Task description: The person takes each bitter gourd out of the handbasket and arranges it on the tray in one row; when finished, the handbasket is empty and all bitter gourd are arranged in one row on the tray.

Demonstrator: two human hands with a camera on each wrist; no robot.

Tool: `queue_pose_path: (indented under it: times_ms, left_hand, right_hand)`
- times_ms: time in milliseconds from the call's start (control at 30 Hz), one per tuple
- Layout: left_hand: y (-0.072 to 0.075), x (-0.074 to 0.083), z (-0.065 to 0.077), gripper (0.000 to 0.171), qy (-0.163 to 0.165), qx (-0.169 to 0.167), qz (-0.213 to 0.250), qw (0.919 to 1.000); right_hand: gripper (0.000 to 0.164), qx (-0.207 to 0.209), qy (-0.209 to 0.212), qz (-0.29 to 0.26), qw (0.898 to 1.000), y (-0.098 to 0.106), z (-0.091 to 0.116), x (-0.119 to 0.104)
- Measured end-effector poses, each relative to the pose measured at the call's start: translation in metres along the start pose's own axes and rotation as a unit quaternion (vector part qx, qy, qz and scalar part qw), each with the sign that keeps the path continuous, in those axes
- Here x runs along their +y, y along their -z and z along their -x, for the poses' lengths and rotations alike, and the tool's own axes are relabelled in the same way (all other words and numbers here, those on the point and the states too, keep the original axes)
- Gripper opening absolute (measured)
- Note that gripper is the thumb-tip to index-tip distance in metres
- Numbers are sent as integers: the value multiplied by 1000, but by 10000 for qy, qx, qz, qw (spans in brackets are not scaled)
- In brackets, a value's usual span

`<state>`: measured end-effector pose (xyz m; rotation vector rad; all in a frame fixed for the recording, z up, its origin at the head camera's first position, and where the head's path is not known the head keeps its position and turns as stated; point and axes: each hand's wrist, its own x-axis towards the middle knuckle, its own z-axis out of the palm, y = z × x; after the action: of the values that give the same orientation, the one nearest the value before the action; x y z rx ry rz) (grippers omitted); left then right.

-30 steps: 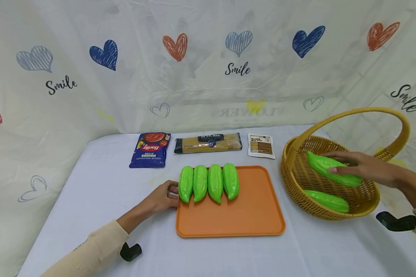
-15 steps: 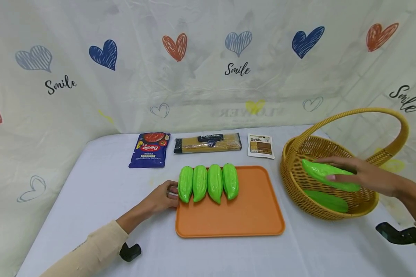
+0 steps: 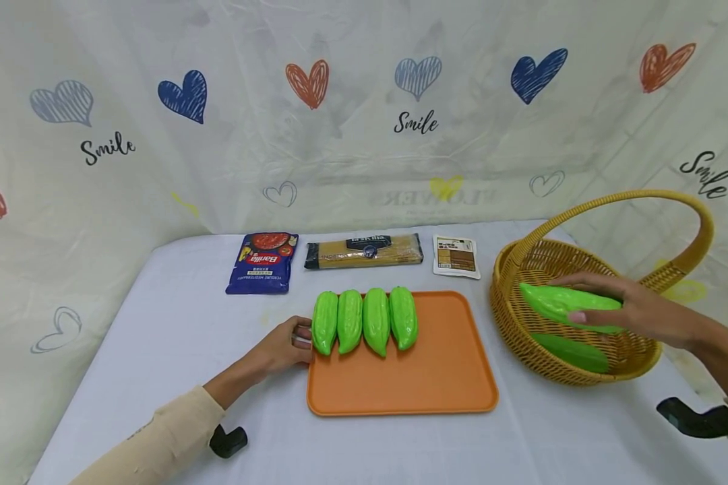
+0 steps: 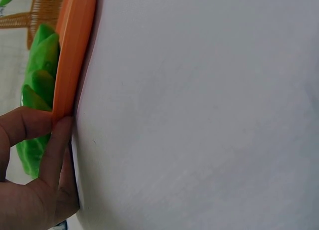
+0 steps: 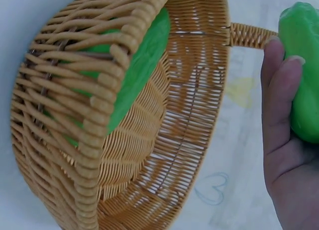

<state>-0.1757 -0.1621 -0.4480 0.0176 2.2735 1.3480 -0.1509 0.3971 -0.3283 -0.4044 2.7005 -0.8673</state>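
Note:
My left hand [image 3: 285, 345] pinches the left rim of an orange tray [image 3: 400, 391], thumb and finger meeting at its edge in the left wrist view. On the tray's upper left, several green bitter melons [image 3: 376, 322] lie side by side in a row. Over at the right, my right hand [image 3: 633, 310] grips another bitter melon [image 3: 558, 303] above the wicker basket [image 5: 194, 90], with its fingers curled round the melon's side. One more bitter melon [image 5: 142, 65] lies inside the basket, partly hidden by the basket's wall in the right wrist view.
Along the table's back lie a blue sauce pouch [image 3: 262, 263], a pasta packet [image 3: 364, 251] and a small white-and-brown packet [image 3: 456, 256]. The basket's tall arched handle [image 3: 631, 194] rises behind my right hand. A white cloth [image 3: 188, 350] covers the table.
My right hand has moved a little left and nearer with the bitter melon, tilting it flatter over the basket. My left hand has stayed at the tray's rim.

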Motion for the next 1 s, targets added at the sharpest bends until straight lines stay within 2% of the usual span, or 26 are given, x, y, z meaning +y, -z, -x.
queue_pose_path:
  times_ms: [267, 400, 633, 800, 1000]
  left_hand:
    - [-1, -1, -1, 72, -16, 64, 34, 10000]
    - [-2, -1, -2, 72, -50, 122, 26, 9999]
    - [-1, -1, -1, 73, -78, 68, -3, 9999]
    - [-1, -1, -1, 73, -41, 83, -30, 10000]
    - [-1, -1, -1, 74, -29, 92, -15, 10000]
  right_hand:
    - [65, -274, 220, -349, 9988, -7, 0, -12]
    - [60, -337, 406, -443, 9976, -12, -2, -20]
    - [45, -87, 559, -351, 9978, -20, -6, -31]
    - [47, 40, 574, -608, 9965, -27, -12, -39]
    - [50, 33, 843, -1043, 9910, -35, -23, -48]
